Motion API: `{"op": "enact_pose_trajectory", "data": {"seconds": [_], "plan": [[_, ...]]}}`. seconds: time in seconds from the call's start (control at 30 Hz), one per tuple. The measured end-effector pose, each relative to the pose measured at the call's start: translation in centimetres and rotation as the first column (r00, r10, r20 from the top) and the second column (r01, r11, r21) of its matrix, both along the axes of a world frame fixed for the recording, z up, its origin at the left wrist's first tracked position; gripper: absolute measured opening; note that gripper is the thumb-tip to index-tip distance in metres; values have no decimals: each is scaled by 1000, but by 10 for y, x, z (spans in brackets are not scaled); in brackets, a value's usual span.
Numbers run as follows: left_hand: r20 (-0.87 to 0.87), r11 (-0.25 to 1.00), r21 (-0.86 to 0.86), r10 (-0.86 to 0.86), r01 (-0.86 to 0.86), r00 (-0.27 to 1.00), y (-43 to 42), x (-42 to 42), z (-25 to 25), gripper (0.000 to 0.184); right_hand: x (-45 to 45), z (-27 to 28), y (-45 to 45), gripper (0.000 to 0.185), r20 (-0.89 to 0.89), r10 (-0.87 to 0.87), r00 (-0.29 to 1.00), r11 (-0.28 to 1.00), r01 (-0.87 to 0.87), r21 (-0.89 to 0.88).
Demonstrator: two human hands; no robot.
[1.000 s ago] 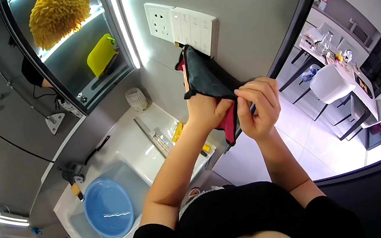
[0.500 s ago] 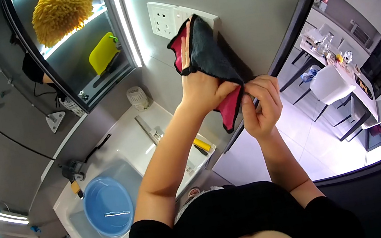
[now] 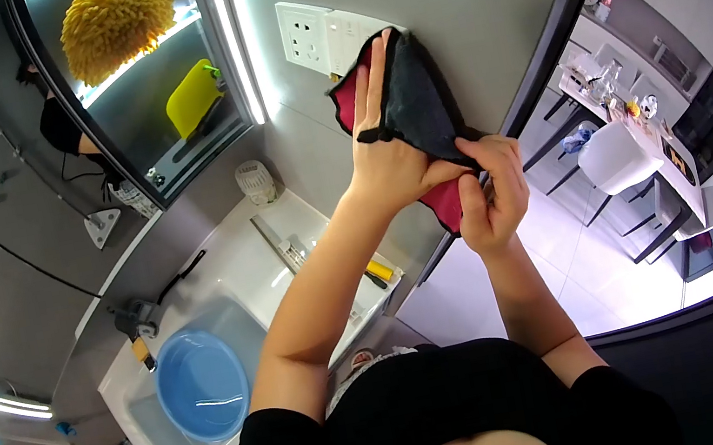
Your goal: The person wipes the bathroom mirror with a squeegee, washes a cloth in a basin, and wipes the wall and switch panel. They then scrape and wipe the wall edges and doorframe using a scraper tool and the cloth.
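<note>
A dark grey and pink cloth (image 3: 419,99) with black edging lies against the wall just below the white switch plate (image 3: 353,34). My left hand (image 3: 388,156) is flat on its pink side, fingers stretched out and pointing up. The dark half folds over part of those fingers, and a small black loop crosses near the knuckles. At the lower right corner, my right hand (image 3: 494,190) pinches the cloth's edge between thumb and fingers, close to the left thumb.
Left of the switches is a socket plate (image 3: 304,38). A blue basin (image 3: 202,385) stands in the white sink (image 3: 140,419) below. A squeegee with a yellow handle (image 3: 379,271) lies on the counter. The mirror cabinet (image 3: 227,150) is at upper left, a dark door frame (image 3: 548,40) at right.
The cloth and my left hand have shifted slightly right. More of the left fingers shows, now straighter. My right hand has taken a higher hold on the dark flap's edge.
</note>
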State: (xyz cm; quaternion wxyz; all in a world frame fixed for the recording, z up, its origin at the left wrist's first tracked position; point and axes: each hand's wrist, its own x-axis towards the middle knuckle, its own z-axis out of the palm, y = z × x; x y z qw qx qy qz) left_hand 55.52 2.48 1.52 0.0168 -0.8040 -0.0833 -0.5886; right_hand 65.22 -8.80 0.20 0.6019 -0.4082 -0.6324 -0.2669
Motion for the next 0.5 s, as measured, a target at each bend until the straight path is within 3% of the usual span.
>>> {"op": "enact_pose_trajectory", "data": {"seconds": [0.13, 0.33, 0.47, 0.5], "plan": [[12, 999, -20, -26, 27, 1000, 1, -1, 3, 93, -1, 1, -2, 21, -14, 2, 1000, 1000, -3, -22], [-25, 987, -147, -64, 59, 998, -9, -1, -45, 80, 2, -4, -2, 17, 19, 13, 1000, 999, -12, -35], [-164, 978, -206, -18, -17, 986, -16, -12, -78, 65, 1, -4, -1, 16, 16, 9, 1000, 999, -9, -32], [-104, 922, -386, -80, 33, 991, -20, -16, -86, 56, 0, -3, -1, 16, 17, 6, 1000, 1000, -5, -28]]}}
